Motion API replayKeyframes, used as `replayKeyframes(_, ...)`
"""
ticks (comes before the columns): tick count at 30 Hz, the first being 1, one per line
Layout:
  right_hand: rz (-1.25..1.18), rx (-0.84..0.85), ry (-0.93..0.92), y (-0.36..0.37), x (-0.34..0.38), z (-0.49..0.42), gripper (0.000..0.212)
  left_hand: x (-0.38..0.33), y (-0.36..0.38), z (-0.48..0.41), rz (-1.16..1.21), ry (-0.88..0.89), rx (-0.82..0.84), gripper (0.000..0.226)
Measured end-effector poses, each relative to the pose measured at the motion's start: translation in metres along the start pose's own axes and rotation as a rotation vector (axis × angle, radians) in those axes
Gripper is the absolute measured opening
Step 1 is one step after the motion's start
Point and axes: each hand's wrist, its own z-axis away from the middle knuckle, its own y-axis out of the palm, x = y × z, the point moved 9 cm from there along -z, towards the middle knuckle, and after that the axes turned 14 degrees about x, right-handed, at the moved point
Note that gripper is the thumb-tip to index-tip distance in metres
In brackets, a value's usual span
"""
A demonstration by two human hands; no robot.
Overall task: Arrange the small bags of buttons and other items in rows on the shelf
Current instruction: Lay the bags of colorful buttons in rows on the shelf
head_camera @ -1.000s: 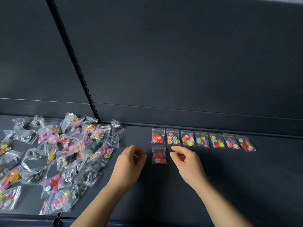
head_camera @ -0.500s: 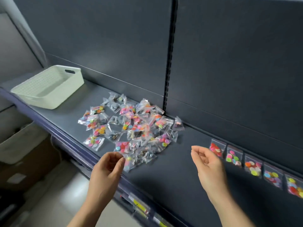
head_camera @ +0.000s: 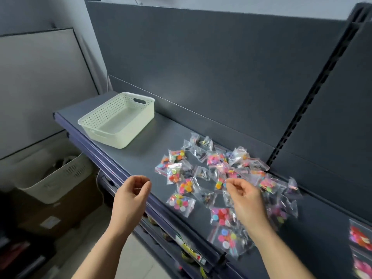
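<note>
A loose pile of small clear bags (head_camera: 211, 178) filled with coloured buttons lies on the dark grey shelf (head_camera: 141, 158). My right hand (head_camera: 245, 200) hovers over the pile's front part, fingers loosely curled, holding nothing. My left hand (head_camera: 130, 196) hangs in front of the shelf edge, left of the pile, fingers loosely curled and empty. At the far right edge, the start of a row of arranged bags (head_camera: 360, 238) shows, partly cut off.
A pale perforated plastic basket (head_camera: 118, 121) stands on the shelf's left end. A slotted upright (head_camera: 314, 93) runs up the back panel. Below left are a white bin (head_camera: 54, 178) and a cardboard box (head_camera: 60, 210). Price labels line the shelf's front lip (head_camera: 189, 246).
The view swung left from the arranged row to the pile. Both hands left the bag set down in the second row; my right hand moved over the pile.
</note>
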Motion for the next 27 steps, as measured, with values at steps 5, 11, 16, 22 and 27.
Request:
replayKeyframes(5, 0.068, -0.062, 0.03, 0.041, 0.014, -0.032, 0.011, -0.001, -0.01, -0.08, -0.21, 0.042, 0.122, 0.016)
replayKeyframes(11, 0.175, -0.032, 0.099, 0.089, 0.014, -0.069, 0.023, 0.01, 0.034, -0.139, -0.507, 0.058, 0.477, 0.042)
replayKeyframes(16, 0.396, 0.07, 0.173, 0.115, 0.011, -0.101, 0.019, 0.015, 0.037, -0.149, -0.599, 0.093, 0.495, 0.026)
replayKeyframes(22, 0.196, 0.082, 0.172, 0.105, 0.019, -0.103, 0.006, 0.017, 0.019, -0.156, 0.039, -0.106, 0.495, 0.018)
replayKeyframes(27, -0.101, 0.02, 0.149, 0.078, 0.013, -0.097, 0.008, 0.001, 0.04, -0.176, 0.245, -0.22, 0.503, 0.033)
